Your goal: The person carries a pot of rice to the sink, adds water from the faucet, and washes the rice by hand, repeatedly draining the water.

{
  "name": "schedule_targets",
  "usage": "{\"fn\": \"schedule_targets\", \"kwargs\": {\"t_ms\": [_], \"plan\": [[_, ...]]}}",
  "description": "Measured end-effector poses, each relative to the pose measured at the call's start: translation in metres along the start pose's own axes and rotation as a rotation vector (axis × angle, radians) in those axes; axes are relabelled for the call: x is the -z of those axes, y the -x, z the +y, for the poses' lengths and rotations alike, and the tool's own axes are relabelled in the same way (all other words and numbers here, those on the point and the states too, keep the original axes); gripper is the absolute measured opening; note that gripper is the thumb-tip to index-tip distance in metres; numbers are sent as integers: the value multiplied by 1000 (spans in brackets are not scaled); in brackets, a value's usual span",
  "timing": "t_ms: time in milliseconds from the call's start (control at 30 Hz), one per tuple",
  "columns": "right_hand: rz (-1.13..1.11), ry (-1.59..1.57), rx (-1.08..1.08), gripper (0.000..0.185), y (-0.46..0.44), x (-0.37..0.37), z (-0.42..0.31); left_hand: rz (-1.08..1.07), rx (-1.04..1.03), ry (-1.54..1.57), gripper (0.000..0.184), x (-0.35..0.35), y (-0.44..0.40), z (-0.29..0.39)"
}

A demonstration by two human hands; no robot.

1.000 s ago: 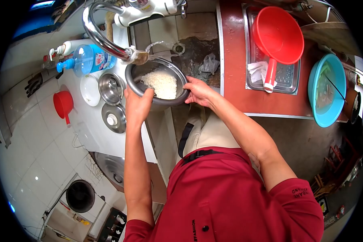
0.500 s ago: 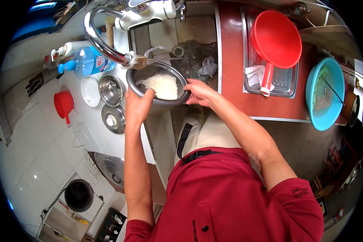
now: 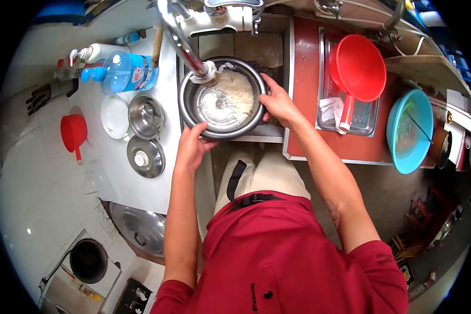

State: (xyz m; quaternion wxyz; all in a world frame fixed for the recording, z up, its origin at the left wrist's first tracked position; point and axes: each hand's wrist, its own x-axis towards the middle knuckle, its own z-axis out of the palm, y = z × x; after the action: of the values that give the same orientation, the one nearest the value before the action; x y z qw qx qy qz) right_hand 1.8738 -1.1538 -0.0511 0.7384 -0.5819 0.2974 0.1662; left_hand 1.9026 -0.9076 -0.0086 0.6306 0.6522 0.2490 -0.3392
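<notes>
Under the tap (image 3: 208, 77), over the sink, is a round metal pot (image 3: 184, 107) with a dark rim. White rice (image 3: 239, 94) lies inside it, and water runs onto the rice. My left hand (image 3: 192, 146) grips the pot's rim at the lower left, thumb on top. At the right side of the rim, my right hand (image 3: 278, 102) holds on with its fingers partly hidden beneath the edge.
Left of the sink stand a blue bottle (image 3: 125, 72), a white plate (image 3: 114, 116), a metal bowl (image 3: 145, 116) and a lid (image 3: 146, 157). On the right are a red dipper (image 3: 357, 68) on a metal tray (image 3: 369, 128) and a turquoise basin (image 3: 411, 162).
The pot has moved forward and right in my hands, from beside the water stream to under the tap. Water now falls into it. The view has shifted a little.
</notes>
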Motion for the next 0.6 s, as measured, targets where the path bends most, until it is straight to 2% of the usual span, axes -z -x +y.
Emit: {"fn": "schedule_targets", "kwargs": {"t_ms": [67, 133, 233, 267, 300, 333, 400, 533, 600], "plan": [[-21, 115, 22, 71, 0, 3, -6, -205, 186, 338, 36, 21, -15, -17], [-61, 172, 9, 71, 8, -5, -9, -252, 188, 424, 37, 33, -14, -24], [-111, 273, 54, 72, 10, -10, -6, -370, 339, 450, 36, 56, -14, -28], [-110, 271, 83, 72, 12, -6, -5, -362, 344, 463, 36, 57, -15, -32], [-127, 312, -9, 72, 12, 2, -14, -365, 314, 417, 35, 49, -19, -33], [-108, 303, 35, 70, 6, 9, -13, -370, 284, 370, 34, 40, -25, -32], [-93, 329, 75, 69, -6, 23, -18, -353, 299, 302, 23, 27, -45, -31], [-76, 494, 85, 70, -23, 9, -43, -308, 255, 355, 24, 31, -55, -24], [-139, 356, 109, 70, -31, -6, -30, -308, 185, 319, 30, 46, -48, -16]]}}
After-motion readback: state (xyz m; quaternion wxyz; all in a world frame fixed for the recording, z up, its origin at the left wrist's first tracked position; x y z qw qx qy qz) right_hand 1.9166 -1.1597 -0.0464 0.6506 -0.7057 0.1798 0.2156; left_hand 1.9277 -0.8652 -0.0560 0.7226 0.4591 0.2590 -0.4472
